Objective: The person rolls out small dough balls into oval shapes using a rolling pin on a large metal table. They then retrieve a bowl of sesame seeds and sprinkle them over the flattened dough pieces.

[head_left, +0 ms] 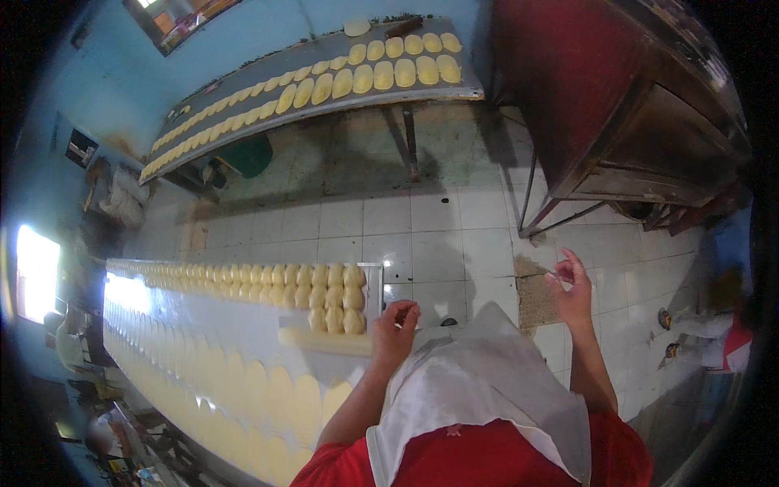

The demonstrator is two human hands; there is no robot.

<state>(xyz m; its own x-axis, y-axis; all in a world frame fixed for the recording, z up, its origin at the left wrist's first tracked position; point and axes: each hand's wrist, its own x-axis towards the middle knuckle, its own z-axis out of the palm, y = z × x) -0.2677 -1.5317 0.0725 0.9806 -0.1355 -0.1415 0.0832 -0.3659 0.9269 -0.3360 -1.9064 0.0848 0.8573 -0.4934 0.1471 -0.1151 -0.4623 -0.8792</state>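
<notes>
My left hand (395, 331) hovers by the right end of the near table (260, 321), fingers curled in and nothing visible in them. Just left of it, rounded dough pieces (334, 300) stand in tight rows along the table's far side. A pale, long bar (324, 341) lies in front of them; I cannot tell whether it is dough or wood. Flattened oval dough sheets (258, 394) cover the table's near side. My right hand (574, 290) is raised over the tiled floor, thumb and fingers curved apart, holding nothing and touching nothing.
Along the blue wall a long table (324, 53) bears two rows of flat dough ovals (363, 79) and a dark roller-like piece (403, 28). A large red metal cabinet (568, 89) stands on legs at right. Under the far table is a green tub (247, 156). Another person's feet (669, 351) show at right.
</notes>
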